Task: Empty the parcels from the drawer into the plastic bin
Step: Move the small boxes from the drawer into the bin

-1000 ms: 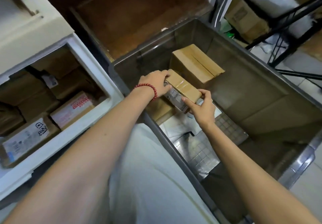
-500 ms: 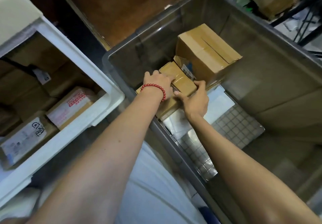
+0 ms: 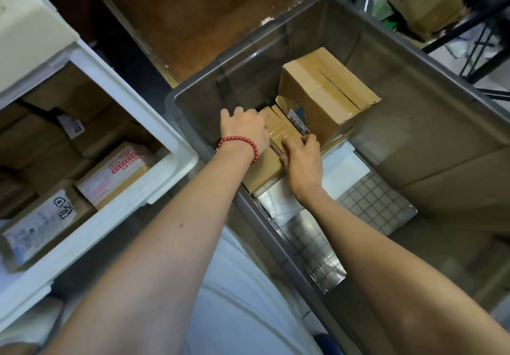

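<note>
Two hands hold one small parcel (image 3: 281, 127) low in the near-left corner of the plastic bin (image 3: 414, 139), just beside a large box (image 3: 325, 92). The grip of the left hand (image 3: 244, 131) is closed on its far end, and that of the right hand (image 3: 302, 161) on its near end. It looks to be a stiff, light carton with smooth tape, so I think the bare cardboard ends give the safest hold.
</note>
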`<state>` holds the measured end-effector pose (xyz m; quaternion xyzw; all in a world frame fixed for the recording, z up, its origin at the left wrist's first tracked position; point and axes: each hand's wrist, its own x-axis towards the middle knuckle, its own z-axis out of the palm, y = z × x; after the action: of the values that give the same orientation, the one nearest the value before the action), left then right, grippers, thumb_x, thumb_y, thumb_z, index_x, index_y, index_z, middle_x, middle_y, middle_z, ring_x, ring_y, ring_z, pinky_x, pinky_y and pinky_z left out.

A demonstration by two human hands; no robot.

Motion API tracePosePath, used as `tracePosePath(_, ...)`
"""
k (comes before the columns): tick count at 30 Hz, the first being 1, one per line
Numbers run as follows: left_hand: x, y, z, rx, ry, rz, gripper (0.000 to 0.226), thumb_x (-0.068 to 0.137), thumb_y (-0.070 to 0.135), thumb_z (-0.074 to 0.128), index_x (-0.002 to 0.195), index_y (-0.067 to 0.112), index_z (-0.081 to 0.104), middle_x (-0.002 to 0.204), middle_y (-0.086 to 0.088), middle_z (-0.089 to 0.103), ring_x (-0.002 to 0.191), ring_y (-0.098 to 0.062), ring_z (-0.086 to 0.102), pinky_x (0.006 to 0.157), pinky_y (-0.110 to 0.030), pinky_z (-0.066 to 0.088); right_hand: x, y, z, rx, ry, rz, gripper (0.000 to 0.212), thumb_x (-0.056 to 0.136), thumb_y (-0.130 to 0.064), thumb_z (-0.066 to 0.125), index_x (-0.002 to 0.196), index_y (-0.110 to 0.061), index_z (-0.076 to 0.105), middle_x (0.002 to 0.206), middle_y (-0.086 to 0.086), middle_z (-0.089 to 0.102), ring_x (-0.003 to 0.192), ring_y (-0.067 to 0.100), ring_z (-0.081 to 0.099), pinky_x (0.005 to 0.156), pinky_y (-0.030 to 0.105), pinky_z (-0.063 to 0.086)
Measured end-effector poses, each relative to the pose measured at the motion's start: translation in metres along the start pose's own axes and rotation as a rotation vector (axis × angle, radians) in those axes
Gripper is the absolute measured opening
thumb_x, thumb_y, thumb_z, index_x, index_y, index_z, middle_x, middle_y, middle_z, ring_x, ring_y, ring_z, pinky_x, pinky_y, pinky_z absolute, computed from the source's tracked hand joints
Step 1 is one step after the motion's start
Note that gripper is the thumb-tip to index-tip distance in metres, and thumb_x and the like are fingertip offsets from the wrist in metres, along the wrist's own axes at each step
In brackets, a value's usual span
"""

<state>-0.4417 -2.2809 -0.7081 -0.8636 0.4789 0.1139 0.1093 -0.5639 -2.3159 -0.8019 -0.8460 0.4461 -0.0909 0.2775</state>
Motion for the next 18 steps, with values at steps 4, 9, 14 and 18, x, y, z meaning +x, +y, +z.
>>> tracePosePath(4, -0.013, -0.009, -0.018, -0.094, 0.057, 0.022, 0.045, 0.099, 0.029, 0.039, 0.144, 0.028, 0.036, 0.135, -0.005, 0.053, 0.125, -0.028, 0.046, 0.104, -0.047, 0.031, -0.002, 0.002, -0.008, -0.329, -0.095, -0.022, 0.037, 0.101, -0.027, 0.042, 0.137, -0.024, 0.040, 0.122, 0.017, 0.043, 0.109, 0.033, 0.045, 0.087, 0.040, 0.040)
tracePosePath(9, -0.033, -0.011, -0.037, -0.095, 0.139, 0.066, 0.045, 0.098, 0.032, 0.040, 0.143, 0.029, 0.037, 0.133, -0.004, 0.055, 0.122, -0.026, 0.048, 0.102, -0.045, 0.034, -0.001, -0.006, -0.036, -0.665, -0.326, -0.075, 0.052, 0.097, -0.057, 0.027, 0.143, -0.031, 0.029, 0.134, 0.011, 0.039, 0.120, 0.027, 0.037, 0.092, 0.039, 0.031)
tracePosePath(14, -0.069, -0.016, -0.044, -0.109, 0.213, 0.087, 0.041, 0.097, 0.036, 0.042, 0.137, 0.028, 0.046, 0.128, -0.002, 0.058, 0.120, -0.024, 0.049, 0.099, -0.042, 0.035, -0.038, -0.019, -0.052, -0.561, -0.229, -0.108, 0.055, 0.094, -0.060, 0.029, 0.140, -0.031, 0.039, 0.136, 0.006, 0.045, 0.120, 0.027, 0.040, 0.093, 0.039, 0.033)
tracePosePath(18, -0.107, -0.025, -0.047, -0.217, 0.252, -0.005, 0.038, 0.097, 0.038, 0.045, 0.133, 0.026, 0.049, 0.127, -0.002, 0.059, 0.118, -0.024, 0.051, 0.096, -0.041, 0.040, -0.046, -0.036, -0.083, -0.429, -0.188, -0.086, 0.060, 0.095, -0.060, 0.030, 0.145, -0.027, 0.037, 0.142, 0.008, 0.045, 0.127, 0.031, 0.041, 0.101, 0.040, 0.036)
